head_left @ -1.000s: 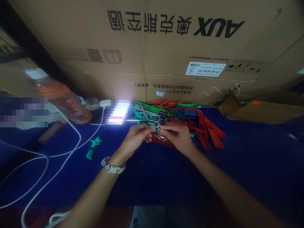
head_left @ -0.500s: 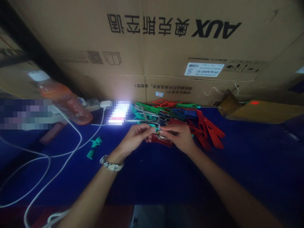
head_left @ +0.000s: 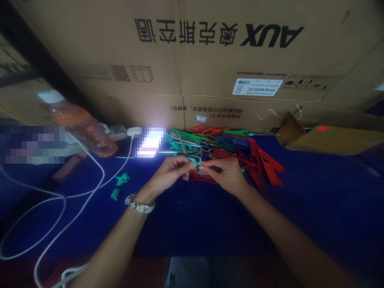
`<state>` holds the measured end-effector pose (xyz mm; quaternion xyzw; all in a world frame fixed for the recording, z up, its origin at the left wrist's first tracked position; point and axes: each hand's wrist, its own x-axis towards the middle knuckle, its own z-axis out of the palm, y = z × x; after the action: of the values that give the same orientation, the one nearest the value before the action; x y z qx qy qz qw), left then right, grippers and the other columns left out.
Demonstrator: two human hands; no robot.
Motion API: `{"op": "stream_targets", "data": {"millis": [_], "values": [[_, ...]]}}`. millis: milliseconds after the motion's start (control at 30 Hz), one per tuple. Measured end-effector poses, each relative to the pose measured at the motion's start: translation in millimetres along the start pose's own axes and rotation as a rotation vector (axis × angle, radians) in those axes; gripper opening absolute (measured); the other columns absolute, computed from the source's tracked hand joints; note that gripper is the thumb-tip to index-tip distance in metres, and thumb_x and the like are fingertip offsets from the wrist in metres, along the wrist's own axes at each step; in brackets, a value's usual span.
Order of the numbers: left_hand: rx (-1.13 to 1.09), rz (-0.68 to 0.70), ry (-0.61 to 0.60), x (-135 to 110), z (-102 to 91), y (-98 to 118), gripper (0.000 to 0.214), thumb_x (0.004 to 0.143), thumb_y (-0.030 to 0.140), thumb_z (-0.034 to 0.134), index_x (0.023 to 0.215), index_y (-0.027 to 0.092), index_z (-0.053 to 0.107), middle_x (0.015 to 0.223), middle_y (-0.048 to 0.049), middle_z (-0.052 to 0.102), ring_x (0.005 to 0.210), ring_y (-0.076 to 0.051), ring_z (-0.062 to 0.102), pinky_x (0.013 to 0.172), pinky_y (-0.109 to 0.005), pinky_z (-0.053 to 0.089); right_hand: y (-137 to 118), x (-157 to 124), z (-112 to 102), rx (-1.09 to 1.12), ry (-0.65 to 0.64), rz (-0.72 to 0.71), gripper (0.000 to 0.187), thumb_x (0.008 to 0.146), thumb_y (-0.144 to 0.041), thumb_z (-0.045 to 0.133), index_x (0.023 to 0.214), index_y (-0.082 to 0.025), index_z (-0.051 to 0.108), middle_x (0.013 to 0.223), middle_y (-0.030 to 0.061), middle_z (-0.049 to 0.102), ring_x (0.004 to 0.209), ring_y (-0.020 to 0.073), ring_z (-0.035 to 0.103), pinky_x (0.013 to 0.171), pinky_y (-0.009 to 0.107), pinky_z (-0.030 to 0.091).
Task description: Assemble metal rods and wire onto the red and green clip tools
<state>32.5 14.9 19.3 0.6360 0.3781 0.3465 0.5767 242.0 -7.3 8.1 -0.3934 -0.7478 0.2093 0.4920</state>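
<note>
My left hand [head_left: 171,172] and my right hand [head_left: 225,174] meet over a blue cloth [head_left: 192,224], fingertips pinched together on a small red clip with a metal wire spring [head_left: 200,172]. A teal bit shows between the fingertips. Just behind them lies a pile of red, green and blue plastic clips [head_left: 234,150] with loose metal wires. A watch is on my left wrist [head_left: 138,206].
A large cardboard box [head_left: 210,60] stands close behind the pile. An orange drink bottle [head_left: 81,126] lies at the left, beside a bright lit screen [head_left: 150,142] and white cables [head_left: 60,200]. Two teal clip pieces [head_left: 118,186] lie on the cloth. A small open carton [head_left: 330,140] is at right.
Both hands stay pinched on the same small clip; the fingers have shifted slightly and the view has drifted a little.
</note>
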Motion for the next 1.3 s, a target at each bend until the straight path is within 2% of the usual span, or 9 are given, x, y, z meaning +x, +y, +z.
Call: {"op": "stream_targets", "data": {"millis": [133,267,367,500,700,867,1033,1133,1300], "values": [[-0.101,-0.017,0.018,2,1.3,-4,0.03,0.082,0.042,0.074,0.072,0.015,0.065,0.058,0.0025,0.059,0.054,-0.009,0.053,0.058,-0.023,0.045,-5,1,3,-0.003,0.011,0.049,0.007,0.084,-0.022,0.073,0.09,-0.022,0.077,0.083,0.0016,0.08,0.066,0.016,0.075,0.062,0.025,0.06],[-0.219,-0.015,0.083,4,3.8,-10,0.028,0.08,0.04,0.077,0.072,0.015,0.066,0.058,0.0037,0.057,0.054,-0.008,0.054,0.056,-0.022,0.044,-2,1,8,0.13,0.05,0.181,0.018,0.082,-0.033,0.077,0.092,-0.021,0.069,0.082,0.0028,0.079,0.074,0.0197,0.077,0.067,0.029,0.063],[-0.218,-0.025,0.098,5,4.4,-11,0.027,0.08,0.039,0.077,0.072,0.016,0.067,0.058,0.0034,0.058,0.054,-0.008,0.054,0.056,-0.022,0.045,4,-2,10,0.234,0.036,0.241,0.024,0.081,-0.042,0.077,0.083,-0.021,0.065,0.078,0.0035,0.078,0.074,0.021,0.077,0.067,0.031,0.063],[-0.189,-0.019,0.086,5,4.0,-10,0.026,0.079,0.04,0.077,0.074,0.016,0.068,0.058,0.003,0.059,0.054,-0.008,0.055,0.057,-0.022,0.045,6,-4,11,0.303,0.035,0.265,0.024,0.08,-0.042,0.078,0.079,-0.02,0.068,0.076,0.0039,0.078,0.07,0.0209,0.077,0.065,0.031,0.064],[-0.177,-0.018,0.117,5,2.9,-9,0.027,0.079,0.04,0.077,0.07,0.016,0.066,0.058,0.0029,0.059,0.055,-0.009,0.055,0.058,-0.023,0.045,2,-1,5,0.243,-0.04,0.232,0.019,0.085,-0.038,0.073,0.09,-0.02,0.073,0.087,0.0049,0.08,0.079,0.0206,0.077,0.073,0.032,0.063],[-0.164,-0.025,0.084,3,0.5,-9,0.026,0.08,0.039,0.076,0.073,0.015,0.068,0.059,0.0022,0.059,0.056,-0.01,0.055,0.059,-0.023,0.045,4,-1,1,0.075,-0.056,0.101,0.009,0.088,-0.026,0.069,0.088,-0.02,0.076,0.079,0.0028,0.078,0.067,0.0158,0.074,0.062,0.024,0.058],[-0.061,-0.02,0.057,3,0.3,-6,0.029,0.084,0.04,0.072,0.071,0.015,0.066,0.061,0.0009,0.061,0.058,-0.01,0.055,0.061,-0.024,0.045,9,0,4,0.067,-0.037,0.085,0.009,0.087,-0.026,0.069,0.084,-0.02,0.075,0.076,0.002,0.078,0.063,0.0141,0.072,0.059,0.023,0.056],[-0.004,-0.002,0.083,3,1.6,-4,0.031,0.086,0.041,0.07,0.07,0.016,0.064,0.062,0.0005,0.062,0.06,-0.01,0.056,0.061,-0.023,0.045,5,1,4,0.04,-0.023,0.086,0.007,0.086,-0.024,0.069,0.083,-0.021,0.075,0.078,0.0016,0.078,0.066,0.0152,0.073,0.063,0.026,0.057],[0.086,-0.01,0.125,1,5.1,-4,0.035,0.087,0.045,0.066,0.066,0.017,0.062,0.059,0.0015,0.059,0.056,-0.011,0.053,0.057,-0.023,0.042,-14,-5,4,-0.149,0.0,0.087,0.008,0.085,-0.019,0.069,0.083,-0.025,0.075,0.093,0.0025,0.076,0.085,0.0179,0.072,0.078,0.032,0.056]]}}
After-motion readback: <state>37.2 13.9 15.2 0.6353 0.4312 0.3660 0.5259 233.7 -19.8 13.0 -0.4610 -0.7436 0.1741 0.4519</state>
